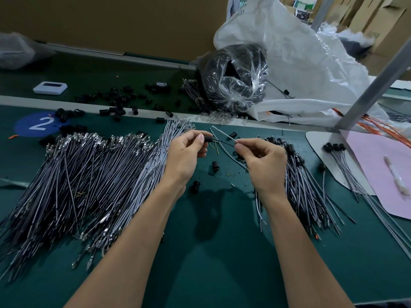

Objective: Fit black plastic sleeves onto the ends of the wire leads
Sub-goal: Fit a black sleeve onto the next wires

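Green matting (218,258) covers the bench, which is crowded on both sides. Over its middle the left hand (185,155) pinches a short black plastic sleeve (208,139) between thumb and fingertips. The right hand (263,162) pinches the thin black wire lead (223,142) that runs from it. A broad heap of bare grey wire leads (89,174) lies beside the left forearm. A smaller bundle of sleeved leads (304,185) is partly hidden behind the right hand. Loose black sleeves (215,166) lie just below the hands. A further scatter of sleeves (115,103) lies behind, near a clear plastic bag of black parts (233,78) and a crumpled white sack (307,63).
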